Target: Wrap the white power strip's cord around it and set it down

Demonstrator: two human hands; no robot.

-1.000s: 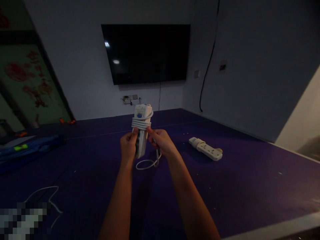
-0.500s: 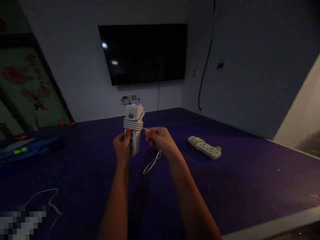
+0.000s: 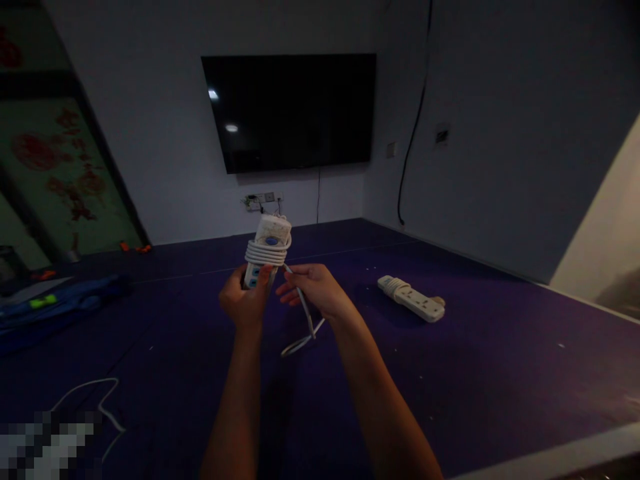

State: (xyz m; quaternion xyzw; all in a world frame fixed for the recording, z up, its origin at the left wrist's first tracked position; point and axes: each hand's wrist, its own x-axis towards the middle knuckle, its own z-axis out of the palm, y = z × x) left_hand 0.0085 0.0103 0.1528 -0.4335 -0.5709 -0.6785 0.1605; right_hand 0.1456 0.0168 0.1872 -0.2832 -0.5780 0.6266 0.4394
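My left hand [image 3: 245,301] is closed round the lower end of a white power strip [image 3: 267,244], which it holds up and tilted slightly right. Several turns of its white cord [image 3: 302,319] are coiled round the upper part of the strip. The loose stretch of that cord runs through the pinched fingers of my right hand [image 3: 314,289], just to the right of the strip, and hangs in a loop below the hand.
A second white power strip [image 3: 411,298] with its cord wound on it lies on the dark purple floor to the right. A black TV [image 3: 293,111] hangs on the far wall above a wall socket [image 3: 263,199]. Blue cloth [image 3: 55,303] and a loose white cable [image 3: 95,393] lie at the left.
The strip has tipped to the right in my left hand. My right hand has slid down along the cord and drawn closer to the strip; the hanging loop has shifted.
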